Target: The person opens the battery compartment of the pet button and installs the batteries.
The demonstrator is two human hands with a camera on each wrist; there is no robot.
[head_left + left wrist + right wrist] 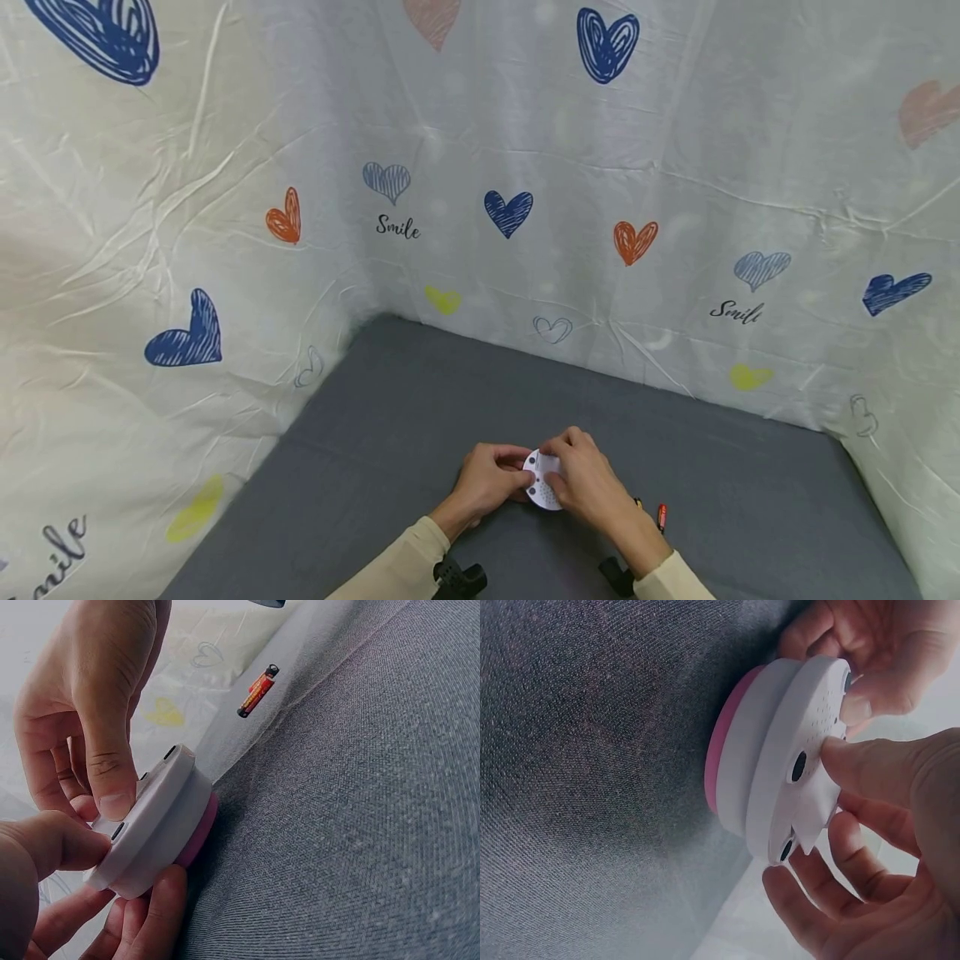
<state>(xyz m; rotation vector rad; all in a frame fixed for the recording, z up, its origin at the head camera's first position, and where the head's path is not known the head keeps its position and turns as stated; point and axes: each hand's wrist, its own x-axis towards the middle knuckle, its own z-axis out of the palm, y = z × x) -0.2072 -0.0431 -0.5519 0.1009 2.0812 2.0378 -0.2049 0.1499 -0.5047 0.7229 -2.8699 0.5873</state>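
Note:
Between both hands, close over the grey cloth, is a round white device (542,496) with a pink face on its underside. Its back, with dark oval feet and small holes, shows in the right wrist view. My left hand (483,479) grips its rim, thumb on the back and fingers beneath. With thumb and fingers bent, my right hand (587,477) pinches at a white battery cover (811,825), whose pointed edge stands up from the back. The left wrist view shows the tilted white rim (146,832) and the right thumb pressed against the back.
Red and black batteries (257,691) lie on the cloth beyond the device; in the head view a red battery (662,517) shows beside the right forearm. The grey cloth surface (450,383) meets a white curtain (480,275) with printed hearts at the back and sides.

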